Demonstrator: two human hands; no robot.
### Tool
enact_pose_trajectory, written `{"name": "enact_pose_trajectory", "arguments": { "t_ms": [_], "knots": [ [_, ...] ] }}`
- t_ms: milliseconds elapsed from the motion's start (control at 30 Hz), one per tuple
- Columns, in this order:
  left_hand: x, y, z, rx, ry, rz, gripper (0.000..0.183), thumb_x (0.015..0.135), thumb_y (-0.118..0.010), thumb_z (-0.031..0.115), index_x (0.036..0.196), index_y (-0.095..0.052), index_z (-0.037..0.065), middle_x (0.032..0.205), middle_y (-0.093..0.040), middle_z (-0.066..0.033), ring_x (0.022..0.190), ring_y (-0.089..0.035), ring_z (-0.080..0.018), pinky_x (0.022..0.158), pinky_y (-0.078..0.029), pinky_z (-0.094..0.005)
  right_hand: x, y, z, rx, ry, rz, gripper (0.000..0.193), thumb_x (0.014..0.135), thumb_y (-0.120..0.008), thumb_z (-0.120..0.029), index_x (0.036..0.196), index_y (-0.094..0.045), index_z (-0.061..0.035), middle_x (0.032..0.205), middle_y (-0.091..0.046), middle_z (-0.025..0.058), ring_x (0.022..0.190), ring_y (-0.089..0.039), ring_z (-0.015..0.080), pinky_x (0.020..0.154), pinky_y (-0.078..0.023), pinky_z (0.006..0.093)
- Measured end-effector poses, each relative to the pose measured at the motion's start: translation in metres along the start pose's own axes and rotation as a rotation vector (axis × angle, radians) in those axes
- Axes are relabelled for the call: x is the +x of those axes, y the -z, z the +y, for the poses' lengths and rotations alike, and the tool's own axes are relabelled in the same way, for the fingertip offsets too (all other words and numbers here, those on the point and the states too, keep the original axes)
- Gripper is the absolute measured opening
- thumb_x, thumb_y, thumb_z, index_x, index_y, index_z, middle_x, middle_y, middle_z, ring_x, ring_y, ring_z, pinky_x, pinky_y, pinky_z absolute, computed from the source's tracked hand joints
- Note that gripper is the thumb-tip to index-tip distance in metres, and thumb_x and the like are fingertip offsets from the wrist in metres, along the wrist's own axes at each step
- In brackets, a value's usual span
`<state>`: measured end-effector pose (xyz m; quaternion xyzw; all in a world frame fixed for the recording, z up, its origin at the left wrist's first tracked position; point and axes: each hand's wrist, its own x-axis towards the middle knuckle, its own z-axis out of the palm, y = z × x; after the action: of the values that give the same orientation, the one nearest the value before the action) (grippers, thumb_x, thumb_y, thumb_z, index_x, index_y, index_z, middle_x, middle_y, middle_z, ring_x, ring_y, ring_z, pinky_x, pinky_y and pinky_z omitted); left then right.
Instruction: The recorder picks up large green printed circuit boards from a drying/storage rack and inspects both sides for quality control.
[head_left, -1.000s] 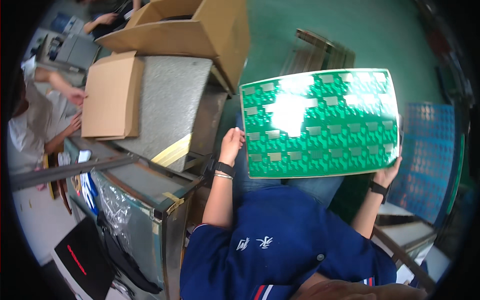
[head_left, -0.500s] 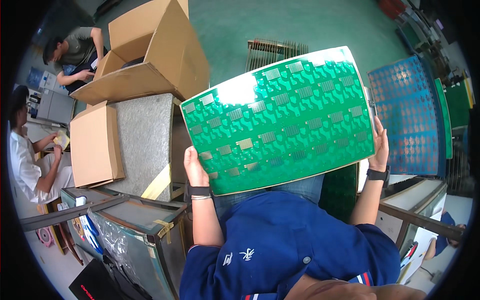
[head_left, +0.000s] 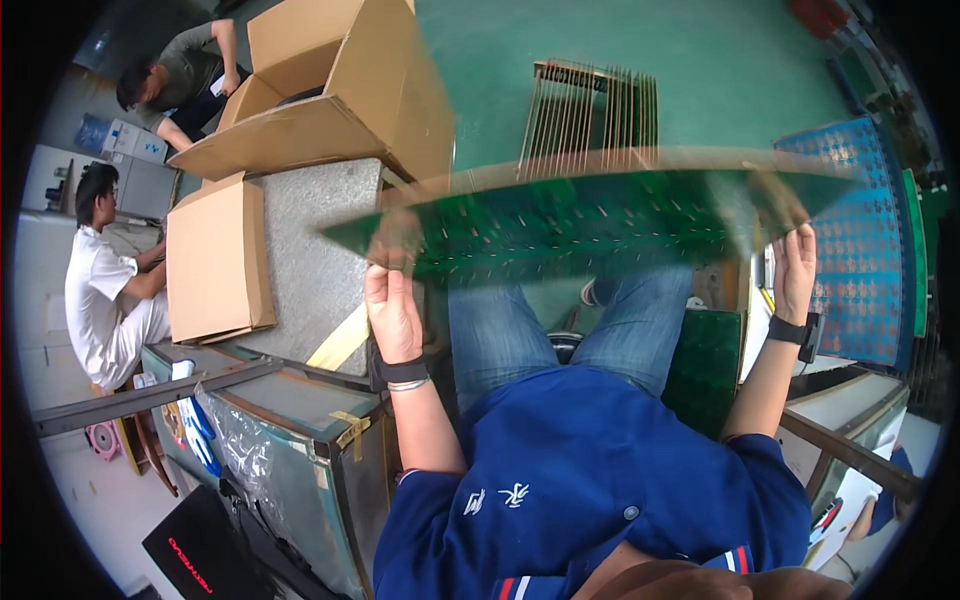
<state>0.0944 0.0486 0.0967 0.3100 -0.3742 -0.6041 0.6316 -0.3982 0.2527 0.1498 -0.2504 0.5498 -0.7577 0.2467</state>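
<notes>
A large green printed circuit board panel [head_left: 570, 225] is held up in front of me, tilted so that its face shows only as a narrow, motion-smeared band. My left hand [head_left: 395, 310] pinches its near left edge, the thumb and fingers pressed together. At its right end, my right hand [head_left: 796, 265] grips the edge with the fingers closed. Each wrist wears a black band. Beyond the panel a rack with thin upright wires [head_left: 590, 115] stands on the green floor, its near part hidden by the panel.
To the left are an open cardboard box [head_left: 330, 110], a smaller carton [head_left: 218, 260] and a grey slab [head_left: 320, 230]. A blue panel with copper-coloured patterns [head_left: 855, 240] stands at the right. Two people, one in a white shirt [head_left: 105, 265], sit at the far left.
The panel has swung from facing me to nearly edge-on and is blurred. My hands have turned with it. The wire rack and my legs now show more.
</notes>
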Motion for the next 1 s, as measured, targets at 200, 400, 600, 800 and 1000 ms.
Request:
{"name": "enact_pose_trajectory", "arguments": {
  "t_ms": [200,400,600,800,1000],
  "knots": [
    [-0.007,-0.036,0.007,0.124,-0.084,-0.131,0.024,0.084,-0.055,-0.001,0.106,-0.054,0.008,0.14,-0.035,-0.0157,0.126,-0.039,-0.0271,0.099,-0.041,-0.0399,-0.016,-0.039,0.021,-0.14,0.105,-0.001,0.042,0.099,-0.024,-0.032,0.131,-0.036,-0.0083,0.138,-0.037,0.01,0.123,-0.039,0.017,0.109,-0.028,0.0445],
    [-0.011,-0.029,0.006,-0.05,0.225,-0.098,0.031,0.089,-0.054,0.004,0.119,-0.048,0.002,0.11,-0.06,-0.0125,0.094,-0.061,-0.0155,0.082,-0.051,-0.0266,-0.032,-0.072,-0.002,0.62,-0.311,0.0,0.045,0.098,-0.025,-0.032,0.134,-0.033,-0.0066,0.137,-0.038,0.0096,0.122,-0.04,0.0173,0.11,-0.025,0.0451],
    [-0.014,-0.024,0.008,-0.112,0.32,-0.146,0.03,0.091,-0.05,0.005,0.12,-0.047,-0.001,0.109,-0.061,-0.0112,0.095,-0.06,-0.0141,0.082,-0.049,-0.0261,-0.044,-0.091,-0.002,0.861,-0.19,-0.277,0.056,0.093,-0.039,-0.046,0.136,-0.035,-0.0111,0.138,-0.038,0.0106,0.124,-0.038,0.0247,0.102,-0.035,0.0465],
    [-0.011,-0.028,0.009,-0.143,0.369,-0.137,0.03,0.09,-0.049,0.004,0.12,-0.047,-0.001,0.108,-0.06,-0.0108,0.099,-0.058,-0.0146,0.087,-0.046,-0.0274,-0.02,-0.048,0.003,0.814,-0.277,-0.017,0.048,0.093,-0.045,-0.04,0.127,-0.045,-0.005,0.129,-0.047,0.0136,0.112,-0.049,0.0227,0.096,-0.041,0.0403],
    [-0.009,-0.018,0.004,-0.004,0.357,-0.147,0.032,0.09,-0.051,0.004,0.122,-0.046,0.0,0.115,-0.057,-0.0113,0.104,-0.055,-0.0166,0.091,-0.045,-0.0298,-0.018,-0.047,0.004,0.578,-0.202,0.098,0.043,0.095,-0.043,-0.038,0.121,-0.048,-0.0042,0.117,-0.054,0.0116,0.106,-0.052,0.0198,0.094,-0.044,0.038]
  ]
}}
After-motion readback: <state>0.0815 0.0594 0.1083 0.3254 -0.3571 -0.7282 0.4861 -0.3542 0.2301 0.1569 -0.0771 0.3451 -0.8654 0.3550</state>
